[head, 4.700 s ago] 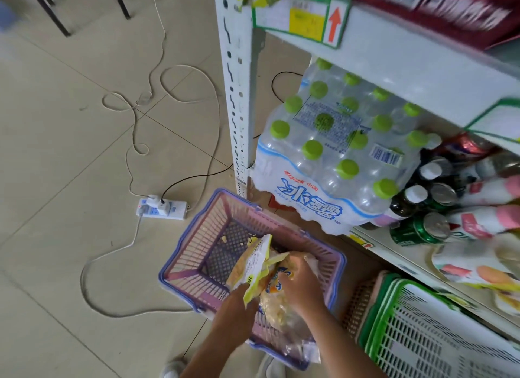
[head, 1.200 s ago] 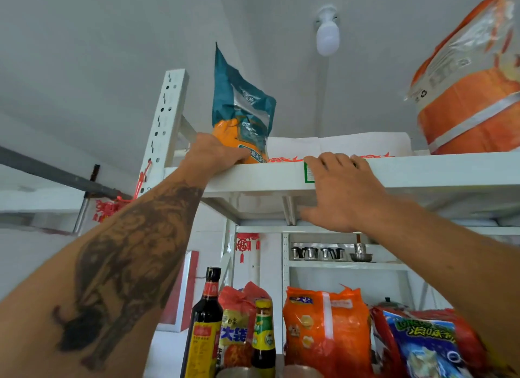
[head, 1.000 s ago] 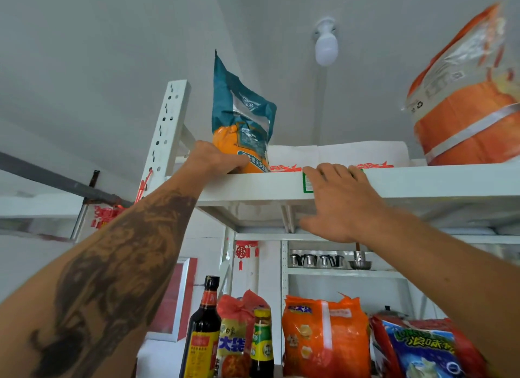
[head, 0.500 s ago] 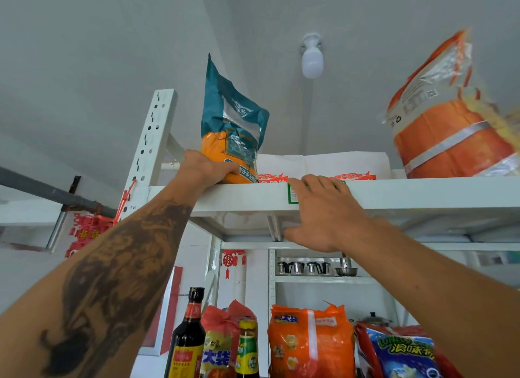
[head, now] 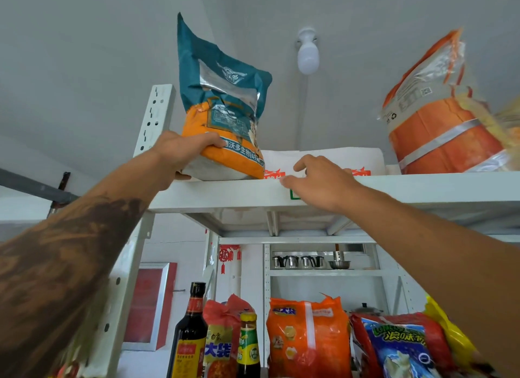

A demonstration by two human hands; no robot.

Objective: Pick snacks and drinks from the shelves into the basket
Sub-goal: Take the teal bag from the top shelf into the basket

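Both arms reach upward, forearms extended; the left hand (head: 180,152) is clamped shut, fingers curled forward, thumb tucked beneath; the right hand (head: 320,184) is loose, palm down, fingers slightly bent and spread, holding nothing.

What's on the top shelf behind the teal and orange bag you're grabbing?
Beside and behind the teal and orange foil bag, held by the left hand, lies a flat white pack with red print. The bag and the white metal shelf edge hide anything further back.
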